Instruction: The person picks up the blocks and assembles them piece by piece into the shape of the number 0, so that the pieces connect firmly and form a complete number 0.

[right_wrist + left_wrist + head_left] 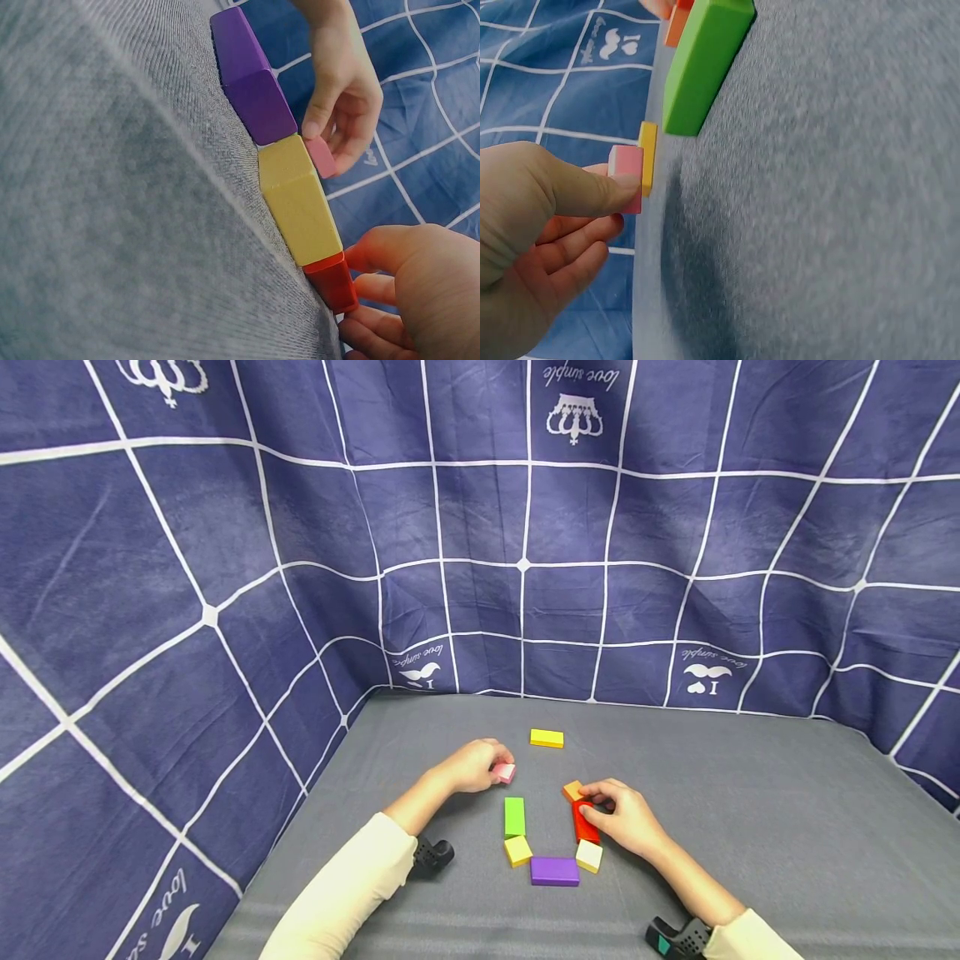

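In the head view my left hand (pixel 474 766) pinches a small pink block (pixel 504 772) between thumb and fingers, beyond the green block (pixel 514 817). The left wrist view shows the thumb pressed on the pink block's face (pixel 630 169). My right hand (pixel 626 817) reaches over the red block (pixel 587 823), its thumb at that block and its fingertips by the small orange block (pixel 573 791). Thumb and fingers stand apart there; exact contact with the orange block is partly hidden. In the right wrist view, the right hand (pixel 427 292) lies beside the red block's end.
A purple block (pixel 555 872) lies nearest me, between a small yellow block (pixel 517 851) and a cream block (pixel 589 856). Farther off lies a longer yellow block (pixel 547 738) on the grey tabletop (pixel 750 810). A blue curtain (pixel 480 527) hangs behind.
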A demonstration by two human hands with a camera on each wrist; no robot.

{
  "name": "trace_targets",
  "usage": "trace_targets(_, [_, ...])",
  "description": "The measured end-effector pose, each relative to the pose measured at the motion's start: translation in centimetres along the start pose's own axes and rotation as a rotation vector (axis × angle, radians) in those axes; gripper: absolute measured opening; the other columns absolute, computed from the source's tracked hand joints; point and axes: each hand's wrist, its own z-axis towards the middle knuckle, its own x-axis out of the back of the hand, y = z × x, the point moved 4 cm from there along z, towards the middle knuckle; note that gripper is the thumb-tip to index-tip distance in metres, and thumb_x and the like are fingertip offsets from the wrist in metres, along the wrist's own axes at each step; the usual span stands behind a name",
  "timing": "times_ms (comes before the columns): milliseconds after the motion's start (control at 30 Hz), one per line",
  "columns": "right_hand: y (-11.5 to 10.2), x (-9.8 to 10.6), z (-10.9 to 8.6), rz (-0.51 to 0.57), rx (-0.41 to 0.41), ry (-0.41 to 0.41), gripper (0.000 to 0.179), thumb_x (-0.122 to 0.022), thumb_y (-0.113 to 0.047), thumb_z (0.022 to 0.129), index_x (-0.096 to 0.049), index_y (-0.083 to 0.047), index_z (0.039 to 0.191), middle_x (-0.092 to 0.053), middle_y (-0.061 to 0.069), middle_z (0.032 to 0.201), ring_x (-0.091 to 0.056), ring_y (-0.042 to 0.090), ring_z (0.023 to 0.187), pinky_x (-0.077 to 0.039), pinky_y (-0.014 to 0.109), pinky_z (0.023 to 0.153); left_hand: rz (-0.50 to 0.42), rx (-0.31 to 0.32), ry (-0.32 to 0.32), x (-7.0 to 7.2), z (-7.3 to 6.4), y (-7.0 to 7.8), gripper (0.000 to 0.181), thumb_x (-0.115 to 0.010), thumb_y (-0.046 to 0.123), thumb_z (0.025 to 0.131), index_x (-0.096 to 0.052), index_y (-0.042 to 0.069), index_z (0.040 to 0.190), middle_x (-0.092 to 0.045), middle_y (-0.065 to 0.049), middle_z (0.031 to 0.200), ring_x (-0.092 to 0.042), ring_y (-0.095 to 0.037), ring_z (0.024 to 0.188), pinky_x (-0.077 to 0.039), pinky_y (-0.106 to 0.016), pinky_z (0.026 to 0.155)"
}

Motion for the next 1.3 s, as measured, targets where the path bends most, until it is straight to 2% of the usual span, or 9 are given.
trace_targets(300, [0.1, 0.0, 0.0, -0.009, -0.004, -0.006, 0.022, -0.075, -0.007, 0.081, -0.072, -0.008, 0.103, -0.066, -0.001, 0.097, -0.061, 0.018, 0.088, -0.049, 0.034, 0.078, -0.019, -0.055, -0.026, -0.6, 0.7, 1.0, 0.026, -0.072, -0.003, 0.079, -0.069, 0.006, 0.103, -0.063, -0.004, 0.094, -0.059, -0.020, 0.089, -0.047, -0.032, 0.083])
trace_targets(667, [0.1, 0.0, 0.1, -0.017, -0.010, -0.003, 0.021, -0.075, -0.008, 0.081, -0.072, -0.008, 0.102, -0.066, -0.001, 0.096, -0.061, 0.018, 0.087, -0.049, 0.034, 0.078, -0.042, -0.074, -0.091, -1.4, 1.7, 1.5, 0.024, -0.073, -0.002, 0.079, -0.071, 0.008, 0.101, -0.064, -0.003, 0.095, -0.061, -0.017, 0.092, -0.047, -0.027, 0.084])
trace_targets(900, [0.2, 0.0, 0.1, -0.014, -0.018, -0.010, 0.021, -0.075, -0.008, 0.082, -0.072, -0.008, 0.102, -0.066, -0.001, 0.097, -0.060, 0.018, 0.088, -0.050, 0.035, 0.079, -0.058, -0.093, -0.134, -1.5, 1.7, 1.6, 0.024, -0.071, -0.004, 0.079, -0.071, 0.006, 0.100, -0.065, -0.004, 0.093, -0.061, -0.018, 0.089, -0.047, -0.025, 0.082])
trace_targets(1300, [0.1, -0.1, 0.0, -0.005, 0.003, 0.007, 0.021, -0.075, -0.007, 0.080, -0.073, -0.009, 0.101, -0.066, -0.002, 0.095, -0.061, 0.017, 0.086, -0.049, 0.032, 0.077, -0.072, -0.097, -0.145, -1.6, 1.5, 1.5, 0.021, -0.069, -0.005, 0.082, -0.072, 0.004, 0.101, -0.066, -0.006, 0.094, -0.062, -0.018, 0.089, -0.048, -0.024, 0.082])
